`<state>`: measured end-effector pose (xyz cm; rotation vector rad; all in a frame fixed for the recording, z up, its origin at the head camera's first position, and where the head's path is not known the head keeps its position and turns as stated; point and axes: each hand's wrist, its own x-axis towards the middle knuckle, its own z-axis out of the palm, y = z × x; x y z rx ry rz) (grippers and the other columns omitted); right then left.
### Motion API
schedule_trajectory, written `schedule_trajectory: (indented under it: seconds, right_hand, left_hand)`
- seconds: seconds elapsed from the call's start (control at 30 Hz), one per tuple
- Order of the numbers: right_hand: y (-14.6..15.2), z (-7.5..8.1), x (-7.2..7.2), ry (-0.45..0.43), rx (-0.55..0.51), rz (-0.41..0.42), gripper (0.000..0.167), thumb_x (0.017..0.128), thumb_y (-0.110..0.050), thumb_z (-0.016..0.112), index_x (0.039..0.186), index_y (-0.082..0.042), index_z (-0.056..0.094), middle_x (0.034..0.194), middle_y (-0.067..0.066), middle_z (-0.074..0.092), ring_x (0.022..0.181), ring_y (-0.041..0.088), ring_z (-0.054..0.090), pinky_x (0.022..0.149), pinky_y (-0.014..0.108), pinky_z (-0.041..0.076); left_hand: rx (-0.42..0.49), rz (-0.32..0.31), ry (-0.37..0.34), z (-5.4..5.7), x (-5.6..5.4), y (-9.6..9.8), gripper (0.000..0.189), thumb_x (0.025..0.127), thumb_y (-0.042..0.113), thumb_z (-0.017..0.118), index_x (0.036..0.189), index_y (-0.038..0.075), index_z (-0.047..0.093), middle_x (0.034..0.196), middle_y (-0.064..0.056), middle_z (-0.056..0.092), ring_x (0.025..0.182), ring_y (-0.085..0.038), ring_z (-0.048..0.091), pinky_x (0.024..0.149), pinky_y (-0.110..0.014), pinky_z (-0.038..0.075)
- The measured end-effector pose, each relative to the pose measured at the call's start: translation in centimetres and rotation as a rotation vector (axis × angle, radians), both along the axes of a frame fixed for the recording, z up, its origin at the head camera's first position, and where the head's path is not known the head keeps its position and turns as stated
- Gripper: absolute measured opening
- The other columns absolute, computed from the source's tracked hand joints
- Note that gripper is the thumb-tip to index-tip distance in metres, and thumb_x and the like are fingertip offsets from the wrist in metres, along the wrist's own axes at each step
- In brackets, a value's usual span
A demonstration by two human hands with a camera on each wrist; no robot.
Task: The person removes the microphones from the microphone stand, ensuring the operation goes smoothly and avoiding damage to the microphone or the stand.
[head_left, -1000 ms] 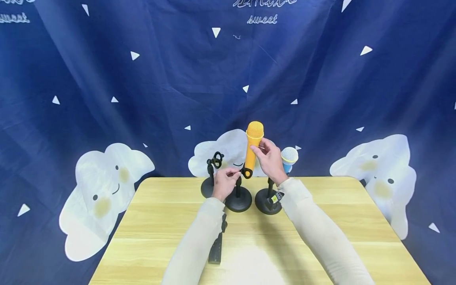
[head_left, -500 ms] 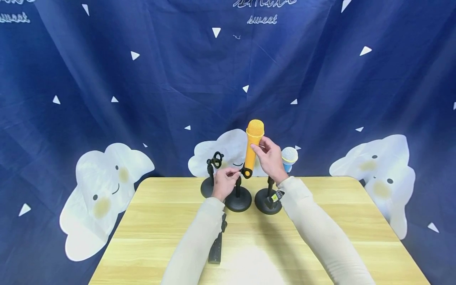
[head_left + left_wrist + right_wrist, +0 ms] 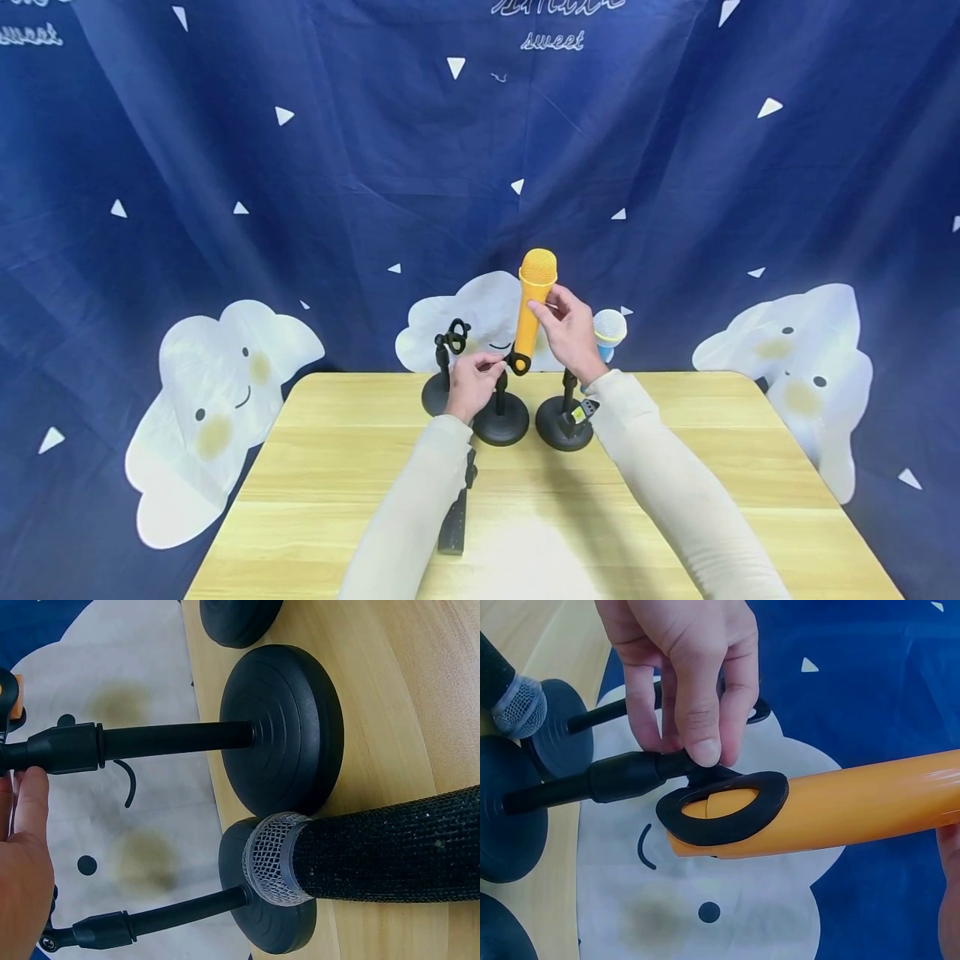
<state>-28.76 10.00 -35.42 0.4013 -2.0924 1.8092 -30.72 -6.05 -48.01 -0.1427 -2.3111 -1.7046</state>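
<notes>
My left hand [image 3: 475, 387] pinches the neck of the middle black microphone stand [image 3: 502, 421], just below its clip ring [image 3: 723, 808]. My right hand [image 3: 573, 337] grips an orange microphone [image 3: 534, 304] by its body, with the mesh head up and leaning slightly right. In the right wrist view, the microphone's lower end sits in the clip ring. Only the edge of the right hand's fingers [image 3: 951, 881] shows there. In the left wrist view, the left hand's fingers [image 3: 31, 806] touch the stand's upper pole.
Another black stand [image 3: 437, 392] with a bare clip stands at left. A right stand [image 3: 564, 425] bears a blue microphone [image 3: 609, 331] with a white head, partly behind the right hand. A glittery black microphone [image 3: 390, 847] with a silver mesh head lies on the table [image 3: 337, 483]. A patterned blue curtain [image 3: 405, 150] hangs behind.
The orange microphone's head has risen very slightly, while its lower end stays at the clip ring. Both hands keep their holds and nearly the same places.
</notes>
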Motion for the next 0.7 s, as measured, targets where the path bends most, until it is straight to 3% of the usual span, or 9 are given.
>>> schedule_trajectory:
  seconds: [0.7]
  right_hand:
    - [0.15, 0.35, 0.05, 0.026, 0.013, -0.003, 0.036, 0.095, -0.002, 0.066, 0.127, 0.012, 0.058, 0.118, 0.029, 0.065, 0.112, 0.039, 0.064, 0.1, 0.042, 0.051]
  left_hand:
    - [-0.005, -0.003, 0.004, 0.06, 0.12, -0.09, 0.014, 0.088, 0.005, 0.076, 0.102, 0.003, 0.078, 0.103, -0.01, 0.075, 0.093, -0.022, 0.072, 0.081, -0.031, 0.059]
